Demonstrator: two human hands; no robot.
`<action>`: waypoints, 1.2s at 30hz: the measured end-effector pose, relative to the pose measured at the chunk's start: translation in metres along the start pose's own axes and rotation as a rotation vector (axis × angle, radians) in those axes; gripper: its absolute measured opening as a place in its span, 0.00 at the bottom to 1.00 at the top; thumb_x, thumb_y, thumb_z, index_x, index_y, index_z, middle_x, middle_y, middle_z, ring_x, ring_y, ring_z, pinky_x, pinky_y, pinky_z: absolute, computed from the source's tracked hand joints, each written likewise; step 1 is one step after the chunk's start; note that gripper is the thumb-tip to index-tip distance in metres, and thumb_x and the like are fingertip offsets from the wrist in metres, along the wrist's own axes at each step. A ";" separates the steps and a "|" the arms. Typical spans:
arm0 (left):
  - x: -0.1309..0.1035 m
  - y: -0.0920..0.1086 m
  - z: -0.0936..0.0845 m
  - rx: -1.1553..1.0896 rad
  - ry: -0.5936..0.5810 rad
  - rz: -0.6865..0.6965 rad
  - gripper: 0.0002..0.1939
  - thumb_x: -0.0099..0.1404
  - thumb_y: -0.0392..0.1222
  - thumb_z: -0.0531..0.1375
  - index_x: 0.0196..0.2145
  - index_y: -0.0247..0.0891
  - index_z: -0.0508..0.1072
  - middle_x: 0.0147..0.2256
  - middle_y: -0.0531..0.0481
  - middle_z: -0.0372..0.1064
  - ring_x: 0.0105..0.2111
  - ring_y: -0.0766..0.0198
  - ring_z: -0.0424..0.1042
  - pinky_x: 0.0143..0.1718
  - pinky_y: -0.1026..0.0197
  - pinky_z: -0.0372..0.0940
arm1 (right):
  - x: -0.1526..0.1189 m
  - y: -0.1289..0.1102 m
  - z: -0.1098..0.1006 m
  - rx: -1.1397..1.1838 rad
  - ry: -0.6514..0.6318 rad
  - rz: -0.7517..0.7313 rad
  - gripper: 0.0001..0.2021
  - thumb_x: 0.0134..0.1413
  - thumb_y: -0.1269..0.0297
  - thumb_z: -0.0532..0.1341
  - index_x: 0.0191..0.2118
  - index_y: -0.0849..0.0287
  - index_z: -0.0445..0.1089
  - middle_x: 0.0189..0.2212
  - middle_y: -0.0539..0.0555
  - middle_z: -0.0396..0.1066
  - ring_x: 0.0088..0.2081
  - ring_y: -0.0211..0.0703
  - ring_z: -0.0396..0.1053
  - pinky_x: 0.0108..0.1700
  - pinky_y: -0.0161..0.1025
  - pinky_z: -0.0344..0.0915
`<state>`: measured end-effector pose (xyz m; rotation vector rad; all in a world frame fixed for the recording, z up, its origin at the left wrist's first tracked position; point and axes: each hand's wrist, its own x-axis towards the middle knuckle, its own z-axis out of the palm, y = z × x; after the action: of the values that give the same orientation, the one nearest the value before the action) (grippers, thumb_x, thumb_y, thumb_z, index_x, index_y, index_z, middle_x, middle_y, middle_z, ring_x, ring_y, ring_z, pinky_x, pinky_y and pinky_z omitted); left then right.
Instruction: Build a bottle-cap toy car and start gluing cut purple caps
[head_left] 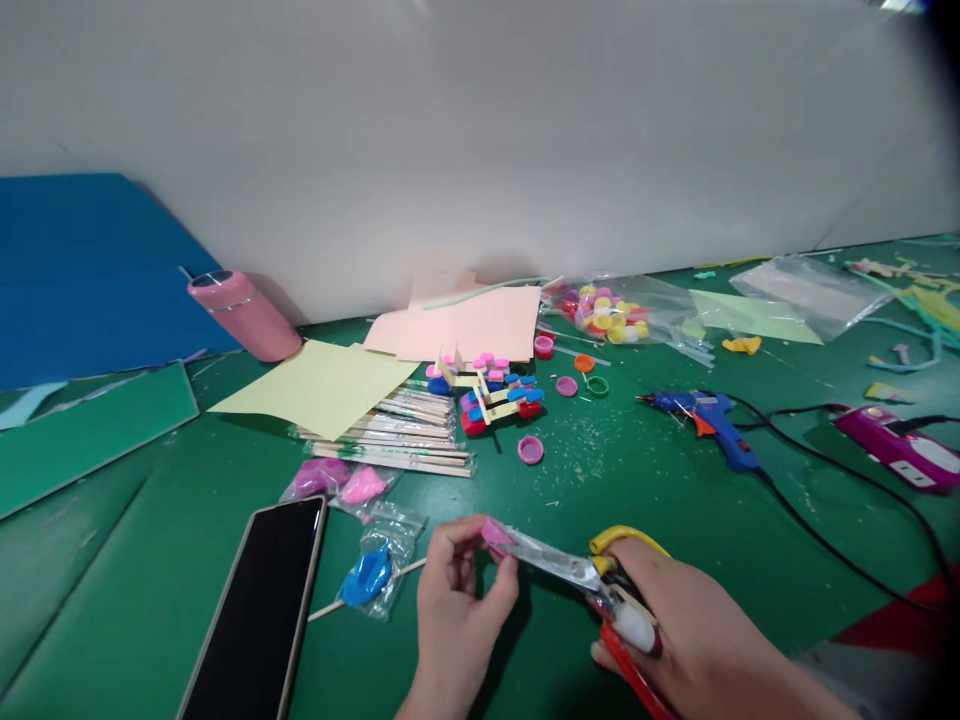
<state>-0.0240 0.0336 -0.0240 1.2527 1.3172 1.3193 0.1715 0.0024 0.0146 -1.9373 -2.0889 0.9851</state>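
Scissors [555,562] with 1 yellow and 1 red handle are in the grip of the right hand [694,600], fingers wrapped round the handles; the red loop runs out of view at the bottom edge. A whitish object [636,630] by the handles is hard to make out. The left hand [465,610] pinches a small pink piece [495,535] between thumb and fingers, above the green tabletop [480,690]. The blade tips meet that piece, but I cannot tell whether they have closed on it.

Left of the hands, a black-screened smartphone [259,600] is cut off below. Beside it, a thin stick [325,611] meets a clear bag of blue clay [367,577]; whether it passes under the bag is unclear. Green print on the bagged wooden sticks [405,455], partly covered by yellow paper [322,385], is too small to read, as are the pale markings on the magenta power strip [896,450]. Its cable-side neighbour is a blue glue gun [705,415].
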 end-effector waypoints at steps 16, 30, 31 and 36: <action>-0.003 -0.007 0.002 -0.177 -0.125 -0.103 0.10 0.53 0.35 0.61 0.34 0.37 0.66 0.32 0.48 0.69 0.32 0.63 0.71 0.34 0.62 0.66 | 0.006 0.006 0.001 0.189 -0.050 0.044 0.12 0.50 0.51 0.55 0.31 0.55 0.58 0.23 0.46 0.65 0.23 0.37 0.59 0.23 0.32 0.51; -0.002 -0.010 0.004 -0.191 -0.087 -0.068 0.10 0.52 0.32 0.61 0.34 0.38 0.67 0.32 0.50 0.70 0.33 0.66 0.70 0.37 0.65 0.66 | 0.000 -0.001 -0.002 0.041 -0.049 -0.009 0.14 0.43 0.54 0.61 0.32 0.55 0.60 0.26 0.47 0.69 0.25 0.40 0.63 0.26 0.33 0.51; -0.003 -0.010 0.004 -0.183 -0.085 -0.066 0.10 0.53 0.33 0.61 0.34 0.38 0.67 0.32 0.49 0.70 0.33 0.66 0.71 0.37 0.65 0.66 | 0.000 0.001 -0.001 0.025 -0.037 -0.009 0.14 0.42 0.53 0.61 0.32 0.55 0.60 0.26 0.48 0.69 0.25 0.40 0.63 0.26 0.33 0.51; -0.004 -0.007 0.003 -0.094 -0.083 -0.042 0.10 0.52 0.33 0.61 0.33 0.38 0.66 0.32 0.49 0.69 0.33 0.64 0.71 0.36 0.63 0.66 | 0.004 0.003 0.002 0.001 -0.044 0.013 0.16 0.44 0.49 0.60 0.32 0.56 0.61 0.27 0.50 0.69 0.25 0.41 0.63 0.25 0.34 0.50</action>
<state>-0.0206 0.0307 -0.0317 1.1966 1.2031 1.2716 0.1725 0.0054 0.0105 -1.9486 -2.1013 1.0394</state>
